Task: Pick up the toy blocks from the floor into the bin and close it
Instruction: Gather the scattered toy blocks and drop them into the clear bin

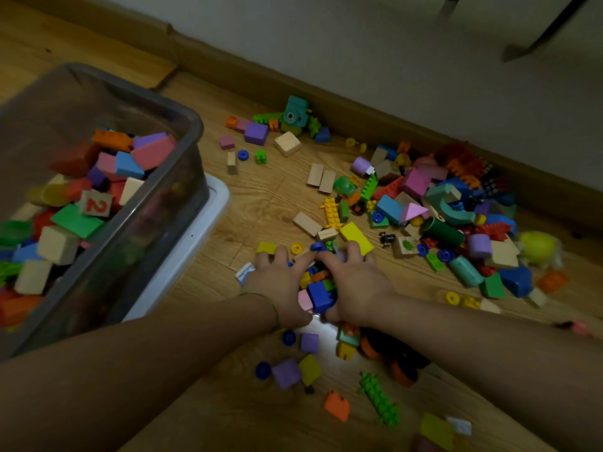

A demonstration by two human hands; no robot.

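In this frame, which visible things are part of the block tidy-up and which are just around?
Part of the job:
- left hand and right hand, cupped together around a clump of blocks
- loose blocks scattered on the floor
- bin, open and partly filled
- white lid under the bin

Just around:
- baseboard
- wall
- dark legs at top right

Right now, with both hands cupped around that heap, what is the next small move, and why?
Probably lift the scoop and carry it left to the bin: the left hand and right hand already enclose a pile of blocks, and the bin stands open beside them.
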